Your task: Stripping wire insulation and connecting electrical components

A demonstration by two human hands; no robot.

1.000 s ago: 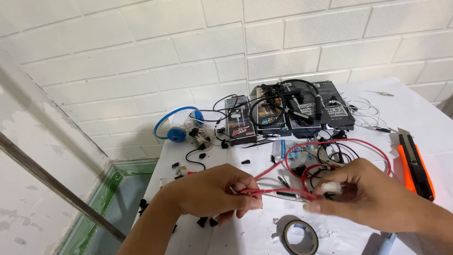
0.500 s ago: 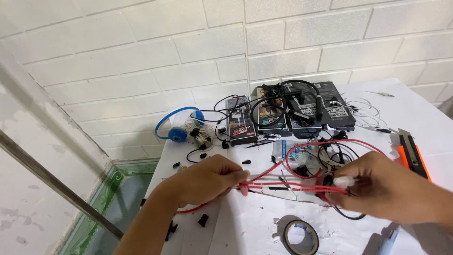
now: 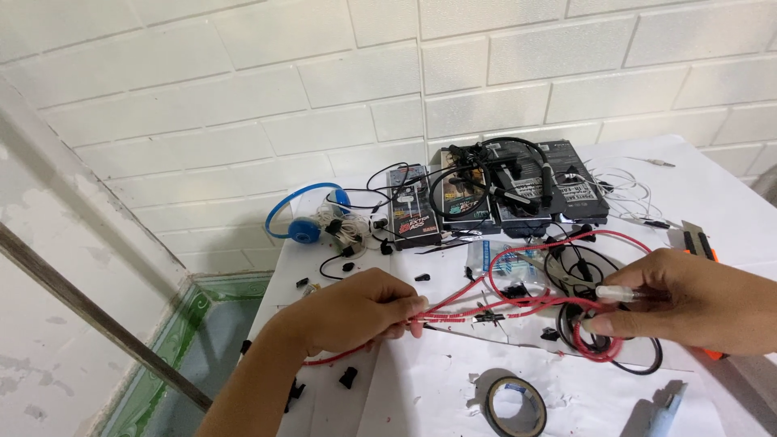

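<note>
Cable: a thin red cable [image 3: 518, 306] with a braided, speckled look, stretched between my two hands low over the white counter [image 3: 728, 202]; several strands run side by side from one hand to the other, and a wide loop of it arches up behind them toward the boxes
Cable end: a small pale plug [image 3: 617, 293] sticks out from my right fingers, pointing left
Left hand [image 3: 356, 311]: my grip is pressed together, thumb and fingertips pinching the red strands where they bunch; a loose tail of the cable trails out under my wrist toward the counter edge
Right hand [image 3: 696, 303]: fingers curled and closed, my grip pinching the plug end above, with a coil of the red cable gathered under the thumb
Under the cable: black wires [image 3: 639, 360] looped on the counter, small black clips scattered around, and a clear little bag [image 3: 506, 263] just behind the strands
Near edge: a roll of dark tape [image 3: 511, 402] lying flat on the white paper, well below my hands
Back of counter: a row of dark flat boxes [image 3: 502, 194] against the white brick wall, black cords draped over them
Back left: blue headphones [image 3: 307, 218] beside a bundle of pale cord
Far right: an orange-and-black cutter [image 3: 698, 243] partly hidden behind my right hand
</note>
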